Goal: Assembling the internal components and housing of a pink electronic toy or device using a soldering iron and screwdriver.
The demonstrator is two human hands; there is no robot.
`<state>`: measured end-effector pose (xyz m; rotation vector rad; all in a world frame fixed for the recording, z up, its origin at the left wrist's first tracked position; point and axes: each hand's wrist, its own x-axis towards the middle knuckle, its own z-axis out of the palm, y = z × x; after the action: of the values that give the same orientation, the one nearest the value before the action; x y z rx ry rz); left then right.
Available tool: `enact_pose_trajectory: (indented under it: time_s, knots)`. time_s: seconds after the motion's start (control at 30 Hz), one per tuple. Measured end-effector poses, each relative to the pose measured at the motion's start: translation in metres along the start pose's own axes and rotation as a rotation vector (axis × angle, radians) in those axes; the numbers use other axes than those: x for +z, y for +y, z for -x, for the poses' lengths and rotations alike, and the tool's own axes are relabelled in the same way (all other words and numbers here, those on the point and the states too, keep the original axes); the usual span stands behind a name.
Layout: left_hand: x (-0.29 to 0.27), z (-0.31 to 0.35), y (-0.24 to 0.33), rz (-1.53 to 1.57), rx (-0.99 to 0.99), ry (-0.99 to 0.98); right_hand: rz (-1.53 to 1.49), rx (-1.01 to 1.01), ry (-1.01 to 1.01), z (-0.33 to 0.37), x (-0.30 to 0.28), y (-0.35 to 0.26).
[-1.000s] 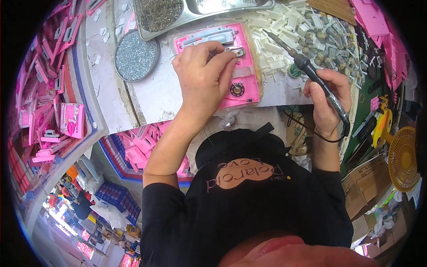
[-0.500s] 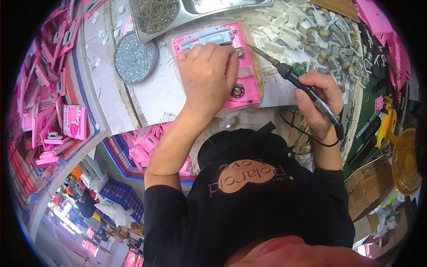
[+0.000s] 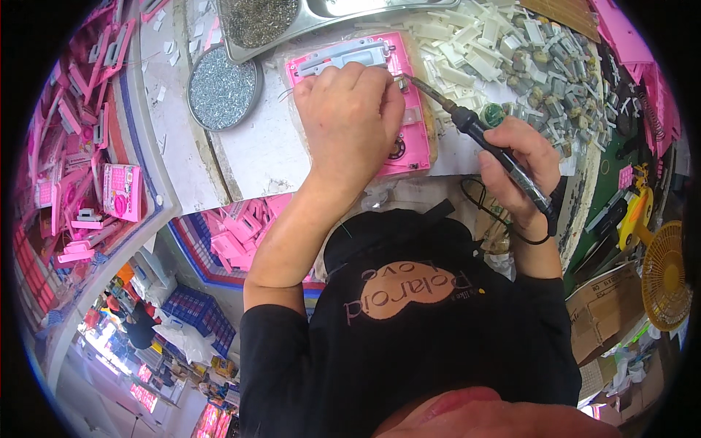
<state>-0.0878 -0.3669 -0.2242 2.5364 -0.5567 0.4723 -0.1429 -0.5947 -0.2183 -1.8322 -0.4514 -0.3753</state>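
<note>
A pink plastic housing [image 3: 413,152] lies on the white table in front of me, with a grey plastic part [image 3: 350,55] along its far edge. My left hand [image 3: 349,117] rests over the housing, fingers curled in a pinch that hides what they hold. Thin wire ends [image 3: 285,94] stick out beside it. In my right hand [image 3: 522,166] is a black-handled soldering iron [image 3: 482,133], gripped like a pen. Its tip reaches the housing's right side, close to a small metal part [image 3: 401,82]; whether they touch I cannot tell.
Left of the housing stands a round dish [image 3: 223,89] of small screws. A metal tray [image 3: 332,28] with more small pieces sits behind. White plastic parts [image 3: 471,51] and grey parts [image 3: 558,91] are heaped at right, near a green spool [image 3: 493,114]. A yellow fan [image 3: 666,274] stands far right.
My left hand has turned slightly and its fingers are bent more over the housing. The soldering iron has shifted a little, its tip still by the small metal part.
</note>
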Motion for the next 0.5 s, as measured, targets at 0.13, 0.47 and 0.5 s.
enact_pose_trajectory:
  time_s: [0.13, 0.47, 0.5]
  knots:
    - [0.0, -0.003, 0.004, -0.028, -0.028, -0.022, 0.018, -0.01, -0.015, 0.0, -0.001, -0.001]
    - [-0.008, -0.008, 0.009, -0.102, -0.054, -0.094, 0.08, -0.115, -0.097, -0.009, -0.002, -0.003]
    - [-0.008, -0.008, 0.01, -0.107, -0.054, -0.096, 0.1, -0.153, -0.106, -0.011, -0.002, -0.002]
